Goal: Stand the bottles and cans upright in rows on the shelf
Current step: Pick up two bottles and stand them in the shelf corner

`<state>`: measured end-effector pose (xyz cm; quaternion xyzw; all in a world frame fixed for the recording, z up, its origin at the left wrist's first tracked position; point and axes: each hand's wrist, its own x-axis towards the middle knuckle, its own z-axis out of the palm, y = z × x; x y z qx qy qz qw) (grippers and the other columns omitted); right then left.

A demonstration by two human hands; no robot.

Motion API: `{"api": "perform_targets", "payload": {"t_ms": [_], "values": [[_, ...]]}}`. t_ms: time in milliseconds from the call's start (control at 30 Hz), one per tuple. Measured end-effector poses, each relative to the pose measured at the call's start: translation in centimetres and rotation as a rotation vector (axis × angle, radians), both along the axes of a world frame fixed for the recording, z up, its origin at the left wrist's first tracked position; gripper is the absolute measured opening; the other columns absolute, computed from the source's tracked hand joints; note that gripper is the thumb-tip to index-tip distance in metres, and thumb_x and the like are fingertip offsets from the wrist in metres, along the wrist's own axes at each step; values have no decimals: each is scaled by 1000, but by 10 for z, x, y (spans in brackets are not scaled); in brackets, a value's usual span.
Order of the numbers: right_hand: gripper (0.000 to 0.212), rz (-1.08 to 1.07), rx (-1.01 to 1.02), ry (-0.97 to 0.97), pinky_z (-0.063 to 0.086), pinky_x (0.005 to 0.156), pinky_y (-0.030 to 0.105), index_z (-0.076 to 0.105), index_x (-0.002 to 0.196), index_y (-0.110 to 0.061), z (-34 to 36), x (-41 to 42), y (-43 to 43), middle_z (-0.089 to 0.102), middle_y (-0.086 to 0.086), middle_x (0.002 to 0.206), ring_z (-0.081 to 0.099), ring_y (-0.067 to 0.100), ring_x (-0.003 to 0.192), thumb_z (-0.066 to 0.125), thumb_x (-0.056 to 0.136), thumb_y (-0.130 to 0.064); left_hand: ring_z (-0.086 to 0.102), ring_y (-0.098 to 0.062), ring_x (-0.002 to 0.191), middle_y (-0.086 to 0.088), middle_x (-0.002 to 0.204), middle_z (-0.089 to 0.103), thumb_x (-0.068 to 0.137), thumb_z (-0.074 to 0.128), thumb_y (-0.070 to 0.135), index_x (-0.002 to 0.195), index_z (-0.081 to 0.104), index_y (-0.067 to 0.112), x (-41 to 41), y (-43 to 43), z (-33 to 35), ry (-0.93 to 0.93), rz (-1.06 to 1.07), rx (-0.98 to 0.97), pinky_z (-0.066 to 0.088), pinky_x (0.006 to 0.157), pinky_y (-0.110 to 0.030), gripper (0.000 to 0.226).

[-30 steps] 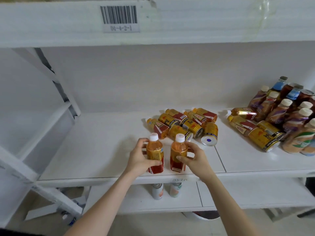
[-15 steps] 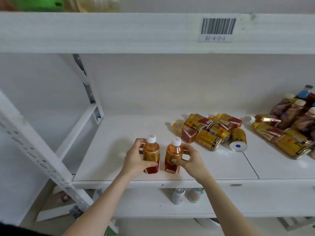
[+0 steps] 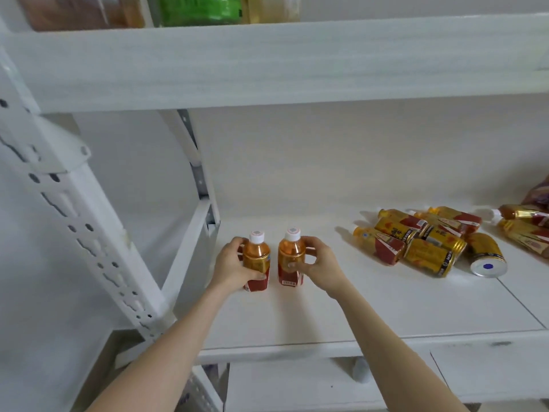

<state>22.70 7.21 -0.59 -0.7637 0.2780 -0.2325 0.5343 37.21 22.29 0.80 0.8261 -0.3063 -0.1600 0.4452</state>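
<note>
The left hand (image 3: pixel 230 267) grips the left bottle (image 3: pixel 256 261), and the right hand (image 3: pixel 319 263) grips the right bottle (image 3: pixel 291 257). Both stand upright, side by side, at the left of the shelf (image 3: pixel 356 316). Their labels are gold and red; the writing is too small to read. Other cans (image 3: pixel 430 255) lie on their sides at the right.

I face a white metal rack: its perforated upright post (image 3: pixel 74 233) slants across the left of the frame, and a thick white upper shelf board (image 3: pixel 267 63) spans the top. Behind it, a plain pale wall (image 3: pixel 341 156) fills the centre under soft, even light.
</note>
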Motion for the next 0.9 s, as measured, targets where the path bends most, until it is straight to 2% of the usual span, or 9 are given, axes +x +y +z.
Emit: {"api": "perform_targets", "payload": {"t_ms": [133,233,400,500,700,833,900], "values": [[60,33,10,11,52,93,45,52,120,-18,-7,40,-17,62,4,115,59,21,109,80,69,-5,57,-22,101,-2,111,58,48,90,8,112,50,24,38,-13,-9,38,45,-33,49,77,-33,78],[61,54,27,13,52,94,46,52,122,-19,-15,64,-29,62,5,117,59,21,110,80,69,-7,55,-20,101,1,112,57,51,88,3,114,50,23,58,-28,-18,80,62,-65,47,82,-35,76],[57,85,29,-14,49,99,44,52,123,-15,-26,93,-47,61,4,120,58,21,114,76,73,-2,55,-20,104,3,112,57,55,87,0,110,50,27,88,-48,-29,157,55,-134,45,83,-35,72],[58,105,37,-32,47,102,43,52,125,-14,-29,108,-58,61,4,122,57,20,115,74,73,1,54,-20,107,2,114,56,58,84,-4,118,52,24,100,-55,-31,185,11,-162,47,89,-38,74],[60,135,66,-26,44,104,45,50,126,-17,-30,125,-68,59,5,124,55,22,117,73,74,-1,53,-19,108,-3,124,57,62,81,-8,132,49,17,111,-65,-34,241,-8,-205,45,85,-36,81],[66,143,-45,74,40,106,41,37,139,-18,-25,125,-62,55,6,133,49,26,126,69,81,-12,52,-19,114,-5,133,54,64,81,-3,139,43,21,110,-68,-35,178,20,-149,45,88,-35,88],[77,134,-139,179,34,109,38,21,149,-17,-20,120,-57,41,6,148,38,27,136,65,86,-27,44,-26,129,-8,141,46,68,81,8,147,30,21,105,-69,-33,59,35,-54,41,100,-38,95]]}}
